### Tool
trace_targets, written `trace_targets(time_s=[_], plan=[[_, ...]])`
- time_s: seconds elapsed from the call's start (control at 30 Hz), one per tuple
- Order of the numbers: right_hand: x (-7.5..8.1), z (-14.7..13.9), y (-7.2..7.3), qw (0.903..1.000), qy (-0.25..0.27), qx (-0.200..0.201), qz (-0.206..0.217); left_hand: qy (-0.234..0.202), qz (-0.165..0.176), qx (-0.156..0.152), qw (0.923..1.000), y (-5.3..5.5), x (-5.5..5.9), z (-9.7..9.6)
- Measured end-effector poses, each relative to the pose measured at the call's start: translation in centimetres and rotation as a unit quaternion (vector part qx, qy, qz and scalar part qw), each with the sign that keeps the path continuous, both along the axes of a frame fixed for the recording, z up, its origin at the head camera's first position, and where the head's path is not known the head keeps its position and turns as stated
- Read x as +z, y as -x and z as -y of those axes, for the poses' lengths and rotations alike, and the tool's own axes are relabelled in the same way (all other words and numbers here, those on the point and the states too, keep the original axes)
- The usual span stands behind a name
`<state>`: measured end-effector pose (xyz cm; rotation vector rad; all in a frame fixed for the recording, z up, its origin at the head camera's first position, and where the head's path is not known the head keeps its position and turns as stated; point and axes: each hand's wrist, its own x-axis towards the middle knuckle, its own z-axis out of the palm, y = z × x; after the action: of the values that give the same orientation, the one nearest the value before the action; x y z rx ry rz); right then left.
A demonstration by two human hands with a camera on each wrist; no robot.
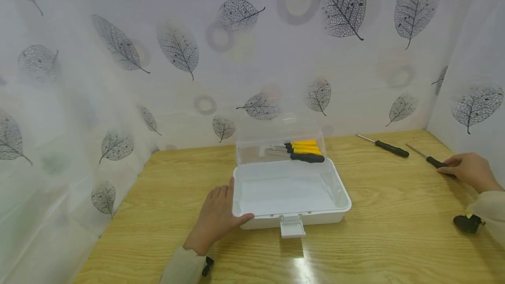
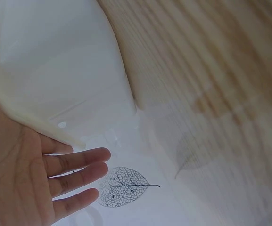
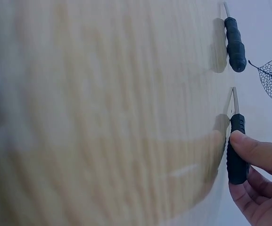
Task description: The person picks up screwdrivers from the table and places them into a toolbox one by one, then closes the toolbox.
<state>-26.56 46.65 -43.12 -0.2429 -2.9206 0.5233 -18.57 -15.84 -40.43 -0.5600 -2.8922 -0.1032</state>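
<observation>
A white plastic box (image 1: pixel 292 219) stands on the table with its clear lid (image 1: pixel 256 143) tilted back. My left hand (image 1: pixel 216 214) rests against the box's left side, fingers straight along the wall and thumb at the front rim. At the far right, my right hand (image 1: pixel 471 171) pinches the black handle of a screwdriver (image 3: pixel 238 155) between thumb and fingers. Its shaft points away to the back left. Another black-handled screwdriver (image 1: pixel 392 148) lies on the table just to its left. In the lid lie several yellow-handled screwdrivers (image 1: pixel 305 147) and a black-handled one (image 1: pixel 307 157).
The wood-grain table (image 1: pixel 189 174) meets leaf-patterned sheeting (image 1: pixel 177 113) at the back and both sides. A white latch (image 1: pixel 292 227) hangs down at the box's front. By the right sleeve is a black wrist device (image 1: pixel 467 223).
</observation>
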Motion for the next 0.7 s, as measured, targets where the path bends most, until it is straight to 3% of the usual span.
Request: trace_targets(time_s=[0.7], plan=[[1.0,1.0,-0.8,0.9996,0.011,-0.027,-0.003,0.001,-0.009,-0.001,1.0000,0.1,-0.1,0.0]])
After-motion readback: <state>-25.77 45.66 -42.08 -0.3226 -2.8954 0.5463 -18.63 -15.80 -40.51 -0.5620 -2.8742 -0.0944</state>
